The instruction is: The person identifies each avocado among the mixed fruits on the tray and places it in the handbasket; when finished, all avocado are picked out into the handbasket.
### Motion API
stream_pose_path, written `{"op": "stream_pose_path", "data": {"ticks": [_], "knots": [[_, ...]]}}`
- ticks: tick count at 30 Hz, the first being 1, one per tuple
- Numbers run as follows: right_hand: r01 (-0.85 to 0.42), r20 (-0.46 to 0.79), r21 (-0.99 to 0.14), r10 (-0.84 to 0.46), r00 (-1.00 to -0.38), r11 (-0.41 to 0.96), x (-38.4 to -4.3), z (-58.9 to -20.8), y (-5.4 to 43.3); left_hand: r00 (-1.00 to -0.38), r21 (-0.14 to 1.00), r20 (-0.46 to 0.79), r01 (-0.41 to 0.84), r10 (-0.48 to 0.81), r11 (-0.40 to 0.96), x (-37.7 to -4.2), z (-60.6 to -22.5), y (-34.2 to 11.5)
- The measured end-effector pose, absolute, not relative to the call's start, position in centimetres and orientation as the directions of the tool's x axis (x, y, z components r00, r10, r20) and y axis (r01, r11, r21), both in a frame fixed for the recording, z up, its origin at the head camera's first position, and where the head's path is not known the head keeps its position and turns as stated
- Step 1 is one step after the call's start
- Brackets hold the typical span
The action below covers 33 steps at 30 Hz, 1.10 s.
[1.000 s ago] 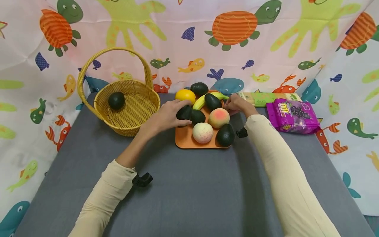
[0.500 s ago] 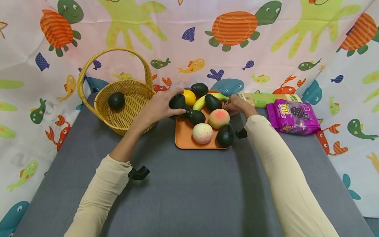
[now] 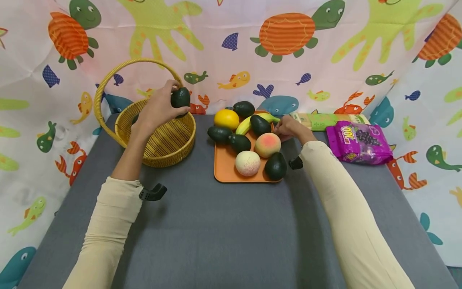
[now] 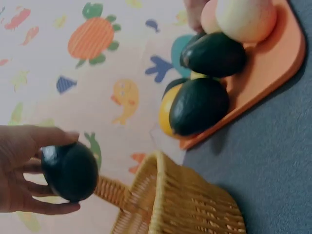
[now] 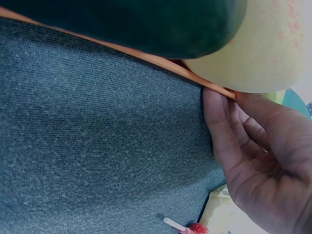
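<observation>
My left hand [image 3: 157, 108] grips a dark green avocado [image 3: 180, 97] in the air, above the right side of the yellow wicker basket [image 3: 169, 158]. In the left wrist view, thumb and fingers curl round that avocado [image 4: 73, 170]. Another dark avocado in the basket is mostly hidden behind the hand. My right hand [image 3: 291, 127] is at the right edge of the orange tray [image 3: 224, 168]; the right wrist view has its thumb and fingers pinching the rim. On the tray lie several avocados [image 3: 276, 166], a banana [image 3: 243, 126], a yellow-orange fruit [image 3: 226, 119] and two peaches [image 3: 267, 145].
A purple grape-printed packet [image 3: 359, 142] lies to the right, before a long green-and-cream package [image 3: 326, 121]. The basket's tall handle [image 3: 99, 100] arches over it. A patterned cloth hangs behind the grey table [image 3: 231, 233].
My left hand has lifted the avocado off the tray's left side and carried it left and up to the basket. My right hand has stayed on the tray's edge.
</observation>
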State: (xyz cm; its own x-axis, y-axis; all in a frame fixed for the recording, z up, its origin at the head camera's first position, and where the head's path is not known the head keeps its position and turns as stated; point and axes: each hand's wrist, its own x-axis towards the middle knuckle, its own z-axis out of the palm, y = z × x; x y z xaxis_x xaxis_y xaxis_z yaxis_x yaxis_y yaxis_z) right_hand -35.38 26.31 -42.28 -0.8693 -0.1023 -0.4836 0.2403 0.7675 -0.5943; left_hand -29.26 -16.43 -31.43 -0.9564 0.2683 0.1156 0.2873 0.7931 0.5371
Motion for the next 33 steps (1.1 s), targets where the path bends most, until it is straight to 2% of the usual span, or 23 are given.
{"op": "stream_pose_path", "data": {"ticks": [4, 16, 23, 33], "knots": [[0.242, -0.493, -0.588, -0.105, -0.863, 0.772, -35.3, -41.9, 26.2, -0.968, 0.523, 0.088, 0.245, 0.235, 0.816, -30.6, -31.7, -17.9], [0.199, -0.479, -0.539, -0.103, -0.872, 0.818, -35.3, -42.1, 26.3, -0.946, 0.381, 0.016, 0.306, 0.325, 0.872, -34.8, -36.2, -20.5], [0.212, -0.492, -0.521, -0.088, -0.866, 0.827, -35.6, -42.1, 25.8, -0.969, 0.290, -0.019, 0.231, 0.246, 0.929, -34.8, -38.3, -21.8], [0.240, -0.504, -0.533, -0.077, -0.860, 0.811, -35.4, -42.0, 25.6, -0.979, 0.223, 0.017, 0.200, 0.201, 0.954, -34.9, -39.1, -22.4]]}}
